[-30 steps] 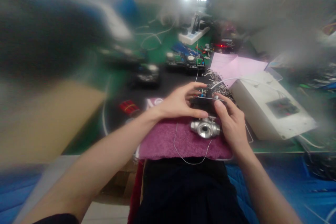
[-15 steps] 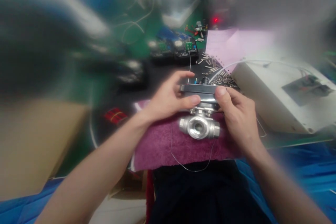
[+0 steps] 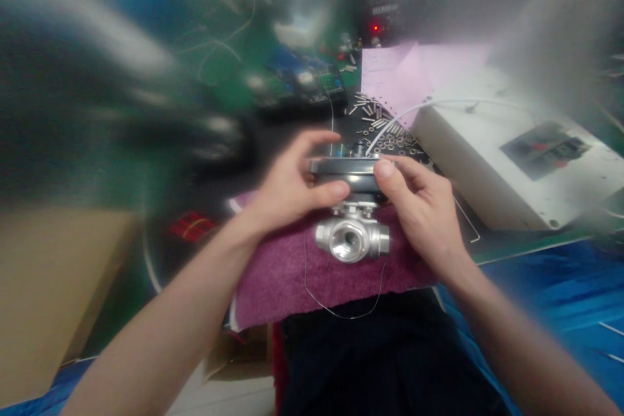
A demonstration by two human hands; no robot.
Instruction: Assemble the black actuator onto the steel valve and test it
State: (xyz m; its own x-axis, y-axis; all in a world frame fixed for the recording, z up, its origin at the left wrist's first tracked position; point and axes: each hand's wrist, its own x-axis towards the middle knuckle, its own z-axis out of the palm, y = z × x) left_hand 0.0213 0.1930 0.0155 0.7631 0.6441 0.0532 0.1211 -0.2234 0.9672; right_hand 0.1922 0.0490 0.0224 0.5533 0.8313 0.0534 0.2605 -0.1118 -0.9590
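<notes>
A motorised ball valve stands over the purple cloth, its dark grey actuator box (image 3: 348,169) on top and its shiny threaded valve body (image 3: 351,237) below. My right hand (image 3: 422,205) grips the right end of the box, thumb pressed on its front edge. My left hand (image 3: 297,185) is around the left end, with the thumb on the front face and the index finger stretched out above the top. The other left fingers are partly hidden behind the box. A white cable (image 3: 404,114) runs from the top of the box towards the right. A thin wire loop (image 3: 351,317) hangs below the valve.
The purple cloth (image 3: 273,292) covers the bench's front edge. Loose metal pins and nuts (image 3: 385,127) lie behind the valve. A white metal box (image 3: 463,162) stands right, pink paper (image 3: 394,75) behind, a hex key (image 3: 468,218) beside it. Red parts (image 3: 192,226) and a cardboard box (image 3: 49,292) are left.
The whole view has shifted, so the valve and both hands appear slightly further left. Both hands keep nearly the same hold, and the valve's front opening shows a little more of its inside.
</notes>
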